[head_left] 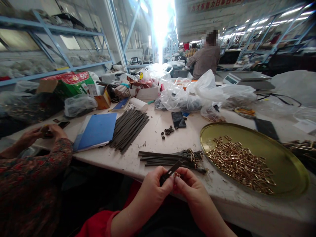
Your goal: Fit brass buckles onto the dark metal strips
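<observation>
Near the table's front edge, my left hand (158, 185) pinches a dark strap (172, 170) that has a slot in it. My right hand (188, 184) touches it from the right, its fingertips closed on a small gold buckle (176, 174) by the strap. Just beyond my hands lies a bundle of dark straps (160, 158) with gold buckles at their right ends. To the right, a round gold-coloured tray (291, 174) holds a heap of gold buckles (242, 164). Farther left lies a fanned pile of plain dark strips (129, 128).
A blue folder (97, 131) lies left of the strips. Another person's hands (46, 133) hold something at far left. A phone (178, 119) and small dark rings (169, 131) lie mid-table. Plastic bags (182, 95) and a scale (248, 79) stand behind. A person (206, 61) is farther back.
</observation>
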Motion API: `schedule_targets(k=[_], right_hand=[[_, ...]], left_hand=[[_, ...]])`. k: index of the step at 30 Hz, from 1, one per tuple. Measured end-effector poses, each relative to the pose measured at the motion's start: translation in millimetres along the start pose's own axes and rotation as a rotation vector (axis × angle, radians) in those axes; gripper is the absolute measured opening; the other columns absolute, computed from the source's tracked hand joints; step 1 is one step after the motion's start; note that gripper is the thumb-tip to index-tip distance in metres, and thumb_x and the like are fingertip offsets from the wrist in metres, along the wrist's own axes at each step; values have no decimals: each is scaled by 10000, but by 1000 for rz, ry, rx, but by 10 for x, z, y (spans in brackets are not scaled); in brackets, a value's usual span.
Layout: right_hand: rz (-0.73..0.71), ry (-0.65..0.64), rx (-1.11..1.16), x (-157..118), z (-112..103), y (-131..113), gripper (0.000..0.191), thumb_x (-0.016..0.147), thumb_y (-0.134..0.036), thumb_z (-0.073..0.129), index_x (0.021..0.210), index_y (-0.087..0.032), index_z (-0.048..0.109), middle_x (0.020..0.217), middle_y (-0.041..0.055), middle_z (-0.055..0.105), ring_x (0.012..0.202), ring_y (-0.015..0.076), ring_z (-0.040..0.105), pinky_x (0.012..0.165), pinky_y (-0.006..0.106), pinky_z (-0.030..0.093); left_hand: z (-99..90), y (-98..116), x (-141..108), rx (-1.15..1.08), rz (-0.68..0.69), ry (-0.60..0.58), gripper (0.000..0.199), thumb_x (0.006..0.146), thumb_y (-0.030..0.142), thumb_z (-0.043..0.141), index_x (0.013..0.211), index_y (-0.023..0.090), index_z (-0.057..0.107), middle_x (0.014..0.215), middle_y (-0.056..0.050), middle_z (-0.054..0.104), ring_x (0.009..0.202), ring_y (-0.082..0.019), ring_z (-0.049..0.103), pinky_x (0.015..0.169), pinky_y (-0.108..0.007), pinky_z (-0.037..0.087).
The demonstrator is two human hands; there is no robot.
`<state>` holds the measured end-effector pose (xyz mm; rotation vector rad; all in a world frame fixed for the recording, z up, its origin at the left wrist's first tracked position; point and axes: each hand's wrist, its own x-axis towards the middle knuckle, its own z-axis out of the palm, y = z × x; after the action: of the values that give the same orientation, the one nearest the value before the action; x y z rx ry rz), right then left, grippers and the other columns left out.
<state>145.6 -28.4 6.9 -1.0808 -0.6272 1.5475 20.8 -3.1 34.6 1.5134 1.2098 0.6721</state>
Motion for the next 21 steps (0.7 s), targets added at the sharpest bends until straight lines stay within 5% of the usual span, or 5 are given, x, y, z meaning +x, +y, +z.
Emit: schedule_targets(k=[3,8,12,16,21], right_hand=[[-9,43,36,19,2,-1,312,547,-366,790,776,-205,653,727,-20,663,642,108,577,608,223,475],[-26,143,8,18,-94,-30,364,563,-364,787,878,-215,683,700,-25,674,635,101,584,622,213,472],[78,150,197,0,-99,-79,394,554,-307,806,918,-217,686,653,-44,658,587,66,576,605,178,482],[174,81,359,-19,-23,-85,393,546,-240,815,915,-205,686,674,-24,679,612,65,601,618,165,494],[178,21,299,-42,-4,24,360,609,-275,778,937,-197,653,743,-6,689,647,88,603,641,200,485]], left_hand=[[7,-21,7,60,-3,39,226,806,354,512,766,137,558,701,-17,609,659,-144,539,598,-229,406],[-162,-62,32,64,63,-85,301,867,407,416,835,149,567,733,2,579,687,-129,508,629,-219,386],[-266,-100,-10,183,55,-123,305,888,366,378,797,154,577,708,6,556,679,-127,489,623,-219,365],[-199,-103,-57,235,80,-155,290,893,330,374,849,160,604,796,-19,604,750,-148,519,685,-239,376],[-71,-27,-69,191,92,-130,195,873,264,395,862,155,556,818,-26,593,753,-147,525,693,-246,397]])
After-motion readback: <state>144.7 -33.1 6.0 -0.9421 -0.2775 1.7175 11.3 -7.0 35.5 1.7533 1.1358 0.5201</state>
